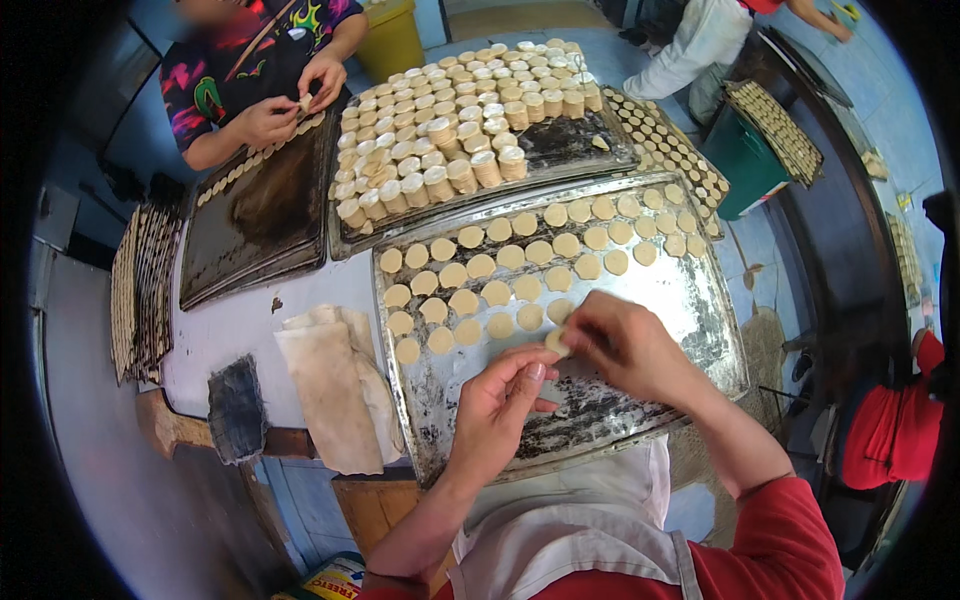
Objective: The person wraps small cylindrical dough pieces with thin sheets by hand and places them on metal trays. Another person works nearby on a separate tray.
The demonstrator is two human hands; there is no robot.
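Between my two hands is a small round dough disc (556, 343), just above the tray. My right hand (630, 349), slightly blurred, pinches its right side. The fingertips of my left hand (499, 409) meet its lower edge, and the thumb is bent close by. Below lies a worn metal baking tray (645, 382) with rows of flat dough discs (511, 256) across its far part. One disc (560, 310) sits right beside my right fingers. Whether my left palm hides more dough, I cannot tell.
Beyond stands another tray (559, 146) crowded with stacked, floured discs (461, 176). A co-worker's hands (270, 120) hold dough over a dark tray (255, 225). Left are folded cloths (330, 390), a dark cloth (238, 409) and upright trays (142, 292). A green bin (746, 161) stands right.
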